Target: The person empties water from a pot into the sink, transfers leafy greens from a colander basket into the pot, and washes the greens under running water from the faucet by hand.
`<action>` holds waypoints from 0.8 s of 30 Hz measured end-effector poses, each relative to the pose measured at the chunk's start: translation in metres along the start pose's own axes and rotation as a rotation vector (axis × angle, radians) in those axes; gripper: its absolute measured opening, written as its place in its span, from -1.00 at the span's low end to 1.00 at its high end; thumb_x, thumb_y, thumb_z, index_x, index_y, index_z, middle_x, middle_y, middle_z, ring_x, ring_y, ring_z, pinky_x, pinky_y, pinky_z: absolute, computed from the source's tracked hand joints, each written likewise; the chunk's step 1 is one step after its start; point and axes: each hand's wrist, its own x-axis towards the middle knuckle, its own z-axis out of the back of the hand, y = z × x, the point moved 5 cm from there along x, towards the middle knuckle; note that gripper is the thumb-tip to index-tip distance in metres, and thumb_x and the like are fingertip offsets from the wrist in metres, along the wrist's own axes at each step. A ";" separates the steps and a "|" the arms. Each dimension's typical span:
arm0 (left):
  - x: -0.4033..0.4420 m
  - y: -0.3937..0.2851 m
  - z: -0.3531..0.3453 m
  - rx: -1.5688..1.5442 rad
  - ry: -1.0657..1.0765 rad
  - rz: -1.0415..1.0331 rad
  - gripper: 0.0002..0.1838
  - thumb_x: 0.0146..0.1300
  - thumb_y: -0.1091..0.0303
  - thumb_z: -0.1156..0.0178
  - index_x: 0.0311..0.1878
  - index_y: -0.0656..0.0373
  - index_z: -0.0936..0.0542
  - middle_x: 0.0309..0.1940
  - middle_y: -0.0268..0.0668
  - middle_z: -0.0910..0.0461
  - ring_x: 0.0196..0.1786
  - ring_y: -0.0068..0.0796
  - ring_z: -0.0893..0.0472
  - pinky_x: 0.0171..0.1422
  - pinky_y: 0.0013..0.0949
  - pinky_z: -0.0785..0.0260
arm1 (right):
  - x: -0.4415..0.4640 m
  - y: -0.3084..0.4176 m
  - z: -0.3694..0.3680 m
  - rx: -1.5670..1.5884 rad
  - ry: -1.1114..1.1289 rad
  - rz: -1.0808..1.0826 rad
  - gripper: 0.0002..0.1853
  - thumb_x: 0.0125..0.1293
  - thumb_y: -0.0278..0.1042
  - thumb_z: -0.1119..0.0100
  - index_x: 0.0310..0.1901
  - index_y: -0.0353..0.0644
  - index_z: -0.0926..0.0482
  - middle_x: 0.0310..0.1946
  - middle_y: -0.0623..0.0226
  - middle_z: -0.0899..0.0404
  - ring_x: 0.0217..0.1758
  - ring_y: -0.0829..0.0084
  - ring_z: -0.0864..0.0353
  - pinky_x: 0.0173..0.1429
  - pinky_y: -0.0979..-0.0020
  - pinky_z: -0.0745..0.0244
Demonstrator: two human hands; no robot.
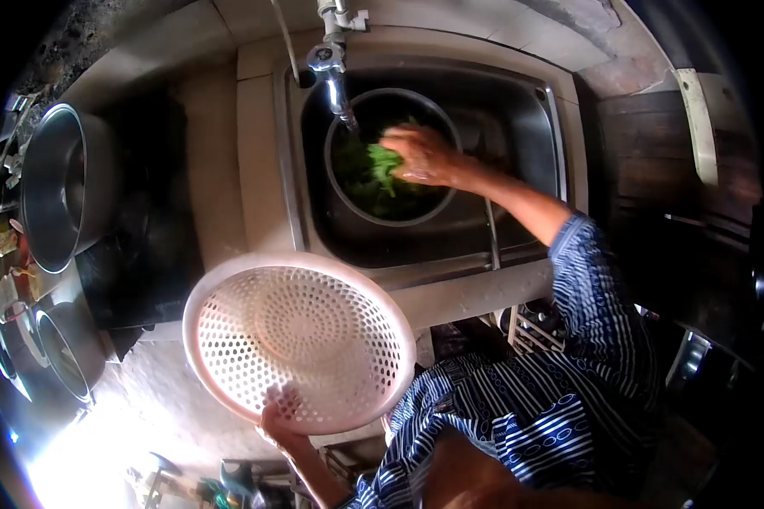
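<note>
My right hand [420,155] is closed round a bunch of leafy greens [384,167], over a round metal pot [390,222] that stands in the sink [518,127]. More greens lie in the dark inside of the pot. Water appears to run from the faucet [337,89] at the pot's upper left. Low in the view, my left hand [278,422] grips the lower rim of a pale pink perforated colander [301,339]. The colander holds nothing and is tilted, its open side facing up toward the camera.
A large metal pot [55,187] sits at the far left beside a black stove top [140,220]. Another metal pot [70,352] is below it. The counter edge [475,290] runs between the sink and my body. A small rack [535,331] stands below the counter.
</note>
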 end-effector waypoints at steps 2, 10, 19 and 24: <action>0.003 0.003 0.003 -0.033 0.018 0.025 -0.50 -0.14 0.38 0.09 -0.08 0.51 -0.35 -0.29 0.03 -0.48 -0.30 -0.17 -0.55 -0.25 -0.26 -0.48 | -0.031 -0.020 0.001 -0.064 0.024 -0.104 -0.47 -0.13 -0.27 -0.19 -0.05 -0.22 -0.34 -0.07 -0.02 -0.30 -0.09 0.01 -0.38 -0.15 0.06 -0.36; 0.003 -0.001 0.002 0.006 -0.003 -0.002 -0.47 -0.10 0.39 0.07 -0.02 0.53 -0.30 -0.24 0.03 -0.46 -0.30 -0.17 -0.54 -0.26 -0.26 -0.47 | 0.023 -0.069 -0.126 -0.574 0.590 -0.575 -0.38 -0.04 -0.07 -0.11 0.09 -0.14 -0.32 0.13 0.01 -0.22 0.09 -0.09 -0.24 -0.05 -0.01 -0.31; -0.001 -0.001 -0.001 0.049 0.052 0.012 -0.47 -0.11 0.37 0.10 -0.03 0.52 -0.32 -0.26 0.03 -0.47 -0.31 -0.17 -0.54 -0.27 -0.27 -0.47 | 0.020 -0.049 -0.037 0.359 -0.005 -0.284 -0.71 -0.14 -0.29 -0.14 -0.42 -0.37 -0.46 -0.47 0.15 -0.49 -0.40 0.42 -0.47 -0.33 0.37 -0.35; 0.002 0.000 0.001 0.040 0.004 -0.009 -0.49 -0.09 0.37 0.10 -0.04 0.52 -0.33 -0.28 0.01 -0.47 -0.29 -0.18 -0.53 -0.25 -0.28 -0.46 | -0.016 -0.041 0.007 0.342 0.154 -0.222 -0.55 -0.17 -0.17 -0.24 -0.35 -0.41 -0.42 -0.50 0.11 -0.49 -0.42 0.37 -0.47 -0.33 0.34 -0.34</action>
